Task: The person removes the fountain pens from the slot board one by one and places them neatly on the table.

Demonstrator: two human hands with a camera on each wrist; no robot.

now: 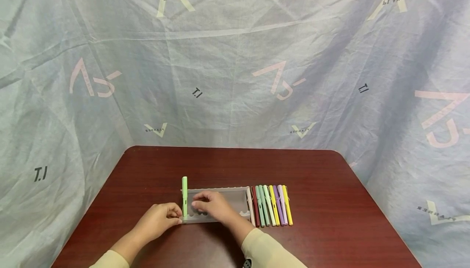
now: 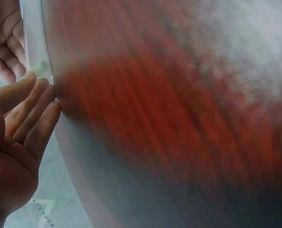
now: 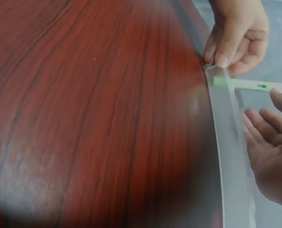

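Note:
A light green pen (image 1: 185,196) lies lengthwise at the left end of a grey translucent tray (image 1: 224,189) with notched edges, its far end reaching past the back rim. My left hand (image 1: 158,219) pinches the tray's front left corner between thumb and fingers; the right wrist view shows this left hand (image 3: 240,42) at the corner beside the pen (image 3: 252,85). Over the middle of the tray hovers my right hand (image 1: 214,206), fingers loosely bent and holding nothing. The left wrist view catches the left hand (image 2: 17,137) touching the tray's end (image 2: 35,38).
Right of the tray, several clipped pens (image 1: 271,204) lie side by side in a row, in beige, dark red, greens, yellow and purples. They rest on a dark red wooden table (image 1: 330,202). Printed grey cloth (image 1: 235,56) hangs behind and at both sides.

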